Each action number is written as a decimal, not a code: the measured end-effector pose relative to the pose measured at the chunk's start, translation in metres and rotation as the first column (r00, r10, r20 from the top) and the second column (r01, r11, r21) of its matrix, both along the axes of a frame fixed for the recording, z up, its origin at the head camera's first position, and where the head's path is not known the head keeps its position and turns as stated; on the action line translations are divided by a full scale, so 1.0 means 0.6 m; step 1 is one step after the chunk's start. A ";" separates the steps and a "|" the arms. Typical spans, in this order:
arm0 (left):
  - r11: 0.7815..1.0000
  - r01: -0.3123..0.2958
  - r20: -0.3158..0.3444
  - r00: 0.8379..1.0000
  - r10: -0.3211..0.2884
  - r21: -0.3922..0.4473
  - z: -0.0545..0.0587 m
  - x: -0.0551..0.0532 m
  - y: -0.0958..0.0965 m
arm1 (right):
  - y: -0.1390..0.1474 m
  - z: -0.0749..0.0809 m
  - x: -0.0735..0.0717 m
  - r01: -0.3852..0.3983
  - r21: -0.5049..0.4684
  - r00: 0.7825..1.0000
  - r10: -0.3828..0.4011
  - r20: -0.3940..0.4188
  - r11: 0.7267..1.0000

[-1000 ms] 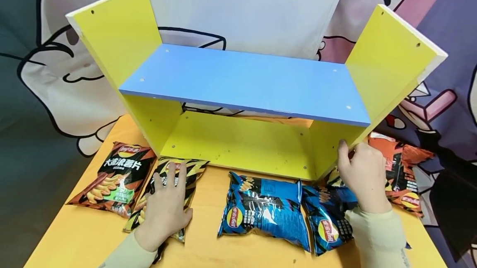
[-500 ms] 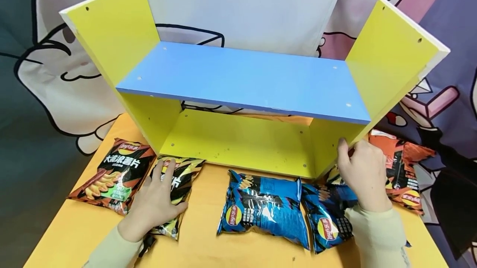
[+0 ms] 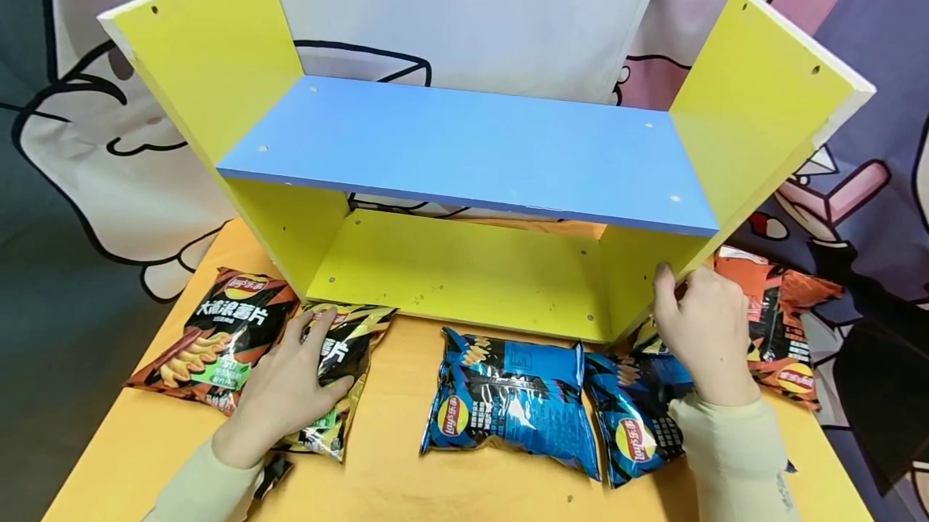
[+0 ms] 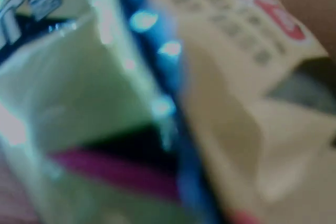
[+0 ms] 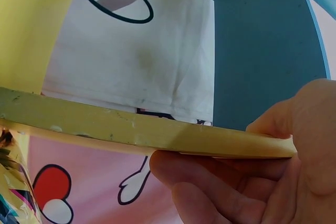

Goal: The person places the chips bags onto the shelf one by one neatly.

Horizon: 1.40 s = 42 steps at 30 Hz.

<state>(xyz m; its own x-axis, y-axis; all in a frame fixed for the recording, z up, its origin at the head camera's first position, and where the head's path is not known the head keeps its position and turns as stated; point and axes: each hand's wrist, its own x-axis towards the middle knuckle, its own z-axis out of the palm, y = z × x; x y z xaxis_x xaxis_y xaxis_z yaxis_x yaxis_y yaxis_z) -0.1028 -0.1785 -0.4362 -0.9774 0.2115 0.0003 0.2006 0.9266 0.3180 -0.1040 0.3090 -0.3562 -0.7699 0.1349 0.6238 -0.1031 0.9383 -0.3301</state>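
Note:
A yellow shelf unit with a blue middle board [image 3: 464,147] stands on the table. My right hand [image 3: 704,336] grips the front edge of its right side panel [image 3: 769,110]. In the right wrist view the thumb lies on one face of the yellow panel [image 5: 121,129] and the fingers are on the other. My left hand [image 3: 286,393] rests over a yellow-and-black bag of chips [image 3: 356,344], fingers spread, partly covering it. Beside it lies a black-and-orange bag of chips [image 3: 228,328]. The left wrist view is blurred, showing only crumpled chip bags [image 4: 94,82] close up.
Two blue chip bags, one in the middle [image 3: 511,401] and one at right [image 3: 635,425], lie before the shelf. An orange bag [image 3: 787,336] lies right of it. A dark packet [image 3: 272,473] shows below my left wrist. Printed cloth [image 3: 472,14] hangs behind.
My left hand has shifted left and slightly up over the yellow-and-black bag, and the bag has moved a little with it. The right hand keeps its grip on the shelf panel.

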 end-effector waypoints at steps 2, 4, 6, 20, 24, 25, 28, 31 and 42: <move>1.000 0.011 -0.030 0.999 -0.010 0.009 0.000 0.003 -0.002 | -0.001 0.000 -0.001 -0.003 0.000 1.000 0.003 0.002 1.000; 1.000 0.024 -0.069 0.997 -0.023 0.013 0.000 0.005 -0.003 | 0.000 0.000 -0.002 -0.006 0.002 1.000 0.006 0.000 1.000; 0.999 0.034 -0.088 0.996 -0.033 0.017 0.001 0.007 -0.001 | 0.000 0.001 -0.002 -0.005 0.001 1.000 0.005 0.002 1.000; 0.997 0.042 -0.110 0.993 -0.035 0.058 0.000 0.008 0.014 | 0.005 -0.003 -0.001 0.006 -0.001 1.000 -0.006 0.014 1.000; 0.996 0.000 -0.011 1.000 0.001 0.085 0.003 0.003 0.002 | 0.004 -0.002 0.000 0.004 0.004 1.000 -0.004 0.010 1.000; 0.996 -0.007 0.027 1.000 0.005 0.083 0.004 0.003 -0.003 | 0.004 -0.002 0.000 0.004 0.003 1.000 -0.004 0.011 1.000; 0.998 -0.020 0.148 0.989 0.010 0.067 0.010 0.004 -0.020 | 0.003 -0.001 0.000 0.002 0.001 1.000 -0.002 0.014 1.000; 0.998 -0.029 0.249 0.968 0.016 0.051 0.013 0.009 -0.034 | 0.002 0.000 -0.001 0.000 0.000 1.000 0.000 0.011 1.000; 0.995 -0.019 0.362 0.932 -0.018 0.099 0.009 0.018 -0.068 | 0.000 0.001 0.002 -0.003 0.005 1.000 0.003 0.005 1.000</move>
<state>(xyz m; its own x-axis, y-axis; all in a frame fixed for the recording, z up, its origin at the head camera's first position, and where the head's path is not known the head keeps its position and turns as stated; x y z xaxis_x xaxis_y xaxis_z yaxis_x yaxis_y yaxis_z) -0.0921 -0.2192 -0.4308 -0.9153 0.2281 -0.3321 0.0544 0.8867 0.4591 -0.1030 0.3091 -0.3559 -0.7736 0.1297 0.6203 -0.1038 0.9397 -0.3259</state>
